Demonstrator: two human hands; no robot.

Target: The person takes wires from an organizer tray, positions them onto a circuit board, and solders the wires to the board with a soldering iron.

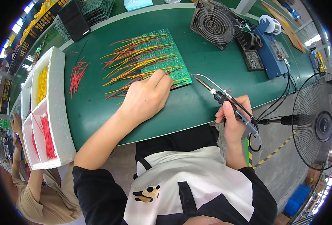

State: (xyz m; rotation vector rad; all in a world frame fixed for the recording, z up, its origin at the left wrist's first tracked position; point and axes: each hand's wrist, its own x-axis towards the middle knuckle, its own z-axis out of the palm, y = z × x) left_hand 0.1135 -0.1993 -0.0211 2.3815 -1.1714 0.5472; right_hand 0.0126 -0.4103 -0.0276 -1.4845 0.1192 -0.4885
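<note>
A green circuit board panel [177, 56] lies on the green bench, with several red and yellow wires [132, 56] fanning off its left side. Over the panel's near part is my left hand [148, 95], its fingers pinched together among the wires; what they grip is hidden under the hand. My right hand [234, 116] is wrapped round a soldering iron [222, 98] that has a thin metal tube fixed alongside it. The iron's tip points up and left, just off the panel's right edge, apart from the board.
On the left stands a white foam box [59, 112] with yellow and red wires; loose red wires [78, 77] lie beside it. A square fan [214, 24] and blue soldering station [273, 56] sit far right, a round fan [321, 123] nearer. A co-worker [42, 195] is at left.
</note>
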